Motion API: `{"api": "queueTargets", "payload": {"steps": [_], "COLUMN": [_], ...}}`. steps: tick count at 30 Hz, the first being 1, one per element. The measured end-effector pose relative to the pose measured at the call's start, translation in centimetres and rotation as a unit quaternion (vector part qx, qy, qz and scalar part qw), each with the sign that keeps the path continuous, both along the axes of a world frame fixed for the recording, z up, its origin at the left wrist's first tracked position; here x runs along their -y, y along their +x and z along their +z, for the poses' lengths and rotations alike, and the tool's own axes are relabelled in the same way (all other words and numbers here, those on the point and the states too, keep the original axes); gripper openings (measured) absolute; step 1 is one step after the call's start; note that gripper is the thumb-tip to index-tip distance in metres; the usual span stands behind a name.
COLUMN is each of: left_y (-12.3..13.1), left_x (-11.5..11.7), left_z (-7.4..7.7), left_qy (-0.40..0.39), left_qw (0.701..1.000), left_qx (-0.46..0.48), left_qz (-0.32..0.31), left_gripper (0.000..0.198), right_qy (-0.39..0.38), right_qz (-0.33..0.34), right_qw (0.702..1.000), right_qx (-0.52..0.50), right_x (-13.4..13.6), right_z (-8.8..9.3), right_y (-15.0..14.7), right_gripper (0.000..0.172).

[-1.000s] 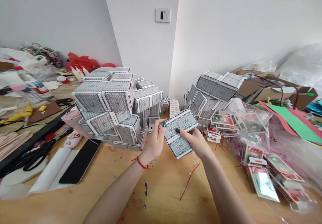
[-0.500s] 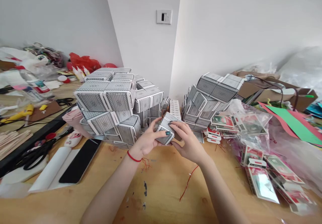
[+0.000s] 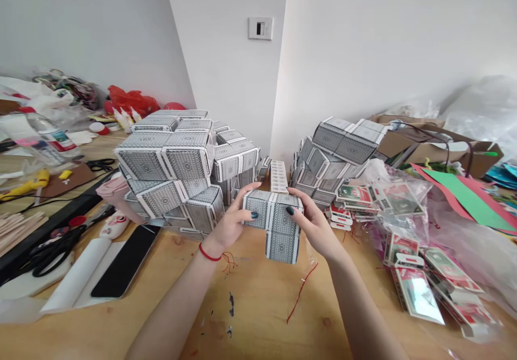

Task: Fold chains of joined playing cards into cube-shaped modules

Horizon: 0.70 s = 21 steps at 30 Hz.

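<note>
Between both hands is an L-shaped block of grey patterned card boxes point(image 3: 283, 225), raised over the table's middle. My left hand point(image 3: 232, 222) grips its left end, thumb on the front face. On the right side, my right hand point(image 3: 317, 225) holds it with the thumb on the face near the upper right corner. A red string bracelet circles my left wrist. A large stack of the same grey boxes point(image 3: 188, 158) stands to the left, and another stack point(image 3: 343, 147) to the right. Behind the held block lies a white-edged row of boxes point(image 3: 278, 175).
A black phone point(image 3: 127, 263), white paper roll point(image 3: 76, 274) and black scissors point(image 3: 56, 252) lie at left. Red and green card boxes point(image 3: 418, 292) and plastic bags point(image 3: 464, 247) are at right. A red thread point(image 3: 301, 292) rests on the wooden table point(image 3: 258, 327).
The held block has been turned and now shows its L-shaped face to the camera. My hands have moved apart to its two sides.
</note>
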<state>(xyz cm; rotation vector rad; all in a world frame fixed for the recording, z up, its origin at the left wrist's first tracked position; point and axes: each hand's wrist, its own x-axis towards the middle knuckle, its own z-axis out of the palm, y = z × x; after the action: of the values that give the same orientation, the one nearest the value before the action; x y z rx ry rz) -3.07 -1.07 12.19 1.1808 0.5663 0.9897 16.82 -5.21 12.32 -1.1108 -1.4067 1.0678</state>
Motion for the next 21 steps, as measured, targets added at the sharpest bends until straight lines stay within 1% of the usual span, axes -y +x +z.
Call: {"api": "queueTargets", "payload": {"steps": [2,4,5,7,11,13,15,17,19,21], "left_y": [0.5,0.9,1.1,1.3,1.4,1.4,1.5,1.4,1.1,0.7], "left_x": [0.4,0.8,0.9,1.1,1.3,1.5,1.6,1.7,1.7,1.8], "left_z": [0.3,0.4,0.4,0.3,-0.2,-0.3,-0.2,0.1,0.6,1.2], "left_qy": [0.075,0.147,0.169,0.192,0.203,0.195,0.196,0.212,0.231,0.233], "left_qw": [0.994,0.972,0.961,0.945,0.931,0.931,0.931,0.932,0.933,0.937], "left_qx": [-0.074,-0.145,-0.171,-0.207,-0.251,-0.256,-0.250,-0.238,-0.228,-0.225], "left_qz": [0.042,0.111,0.136,0.163,0.172,0.173,0.179,0.175,0.154,0.129], "left_gripper": [0.053,0.045,0.038,0.028,0.027,0.027,0.026,0.024,0.022,0.020], "right_qy": [0.010,0.035,0.051,0.072,0.069,0.060,0.057,0.059,0.059,0.054], "right_qz": [-0.036,-0.058,-0.066,-0.079,-0.109,-0.122,-0.119,-0.104,-0.087,-0.076], "right_qw": [0.999,0.998,0.996,0.994,0.991,0.990,0.990,0.992,0.993,0.995], "right_qx": [0.008,0.017,0.023,0.034,0.043,0.043,0.044,0.049,0.050,0.038], "right_x": [0.0,-0.1,-0.2,-0.3,-0.5,-0.4,-0.2,0.2,0.5,0.7], "right_z": [-0.1,-0.5,-0.7,-1.1,-1.6,-1.5,-1.1,-0.7,-0.4,-0.3], "right_y": [-0.6,-1.1,-1.3,-1.5,-1.7,-1.8,-1.8,-1.7,-1.6,-1.6], "right_gripper": [0.050,0.044,0.039,0.031,0.025,0.025,0.025,0.024,0.022,0.023]}}
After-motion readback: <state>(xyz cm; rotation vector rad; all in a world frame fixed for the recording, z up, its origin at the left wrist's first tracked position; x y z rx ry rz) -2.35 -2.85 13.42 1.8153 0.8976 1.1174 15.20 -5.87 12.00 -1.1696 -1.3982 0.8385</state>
